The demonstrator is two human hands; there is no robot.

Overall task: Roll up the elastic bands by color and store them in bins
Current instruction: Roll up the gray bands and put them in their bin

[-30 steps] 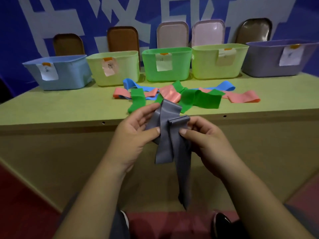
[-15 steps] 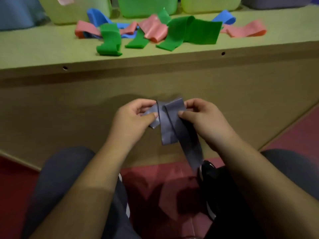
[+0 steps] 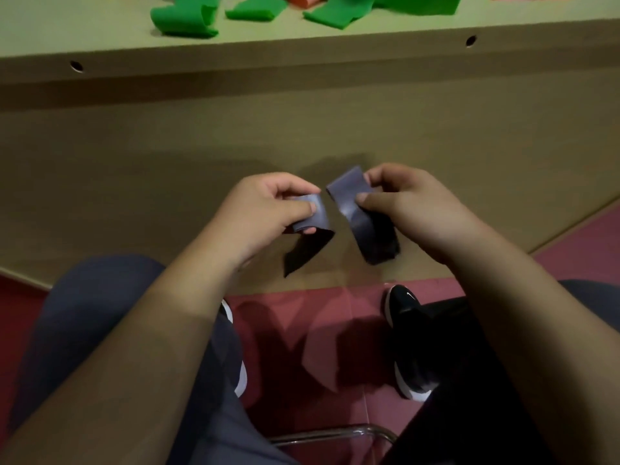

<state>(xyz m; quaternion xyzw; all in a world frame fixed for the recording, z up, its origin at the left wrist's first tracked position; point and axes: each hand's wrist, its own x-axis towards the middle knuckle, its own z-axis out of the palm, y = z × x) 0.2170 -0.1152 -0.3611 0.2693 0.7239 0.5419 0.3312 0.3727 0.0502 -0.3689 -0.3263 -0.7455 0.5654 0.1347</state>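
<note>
Rolling hasn't properly begun: the left hand and right hand each pinch an end of the grey band, held between them below the table edge. Next, I'd guess, winding one end tightly inward.

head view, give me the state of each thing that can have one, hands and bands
left hand: shut, pinching one grey piece
right hand: shut, pinching the other grey piece
grey band: held below the table edge, unrolled, loose ends hanging; whether it is one band or two cannot be told
green bands: lying loose on the table, unrolled
</note>
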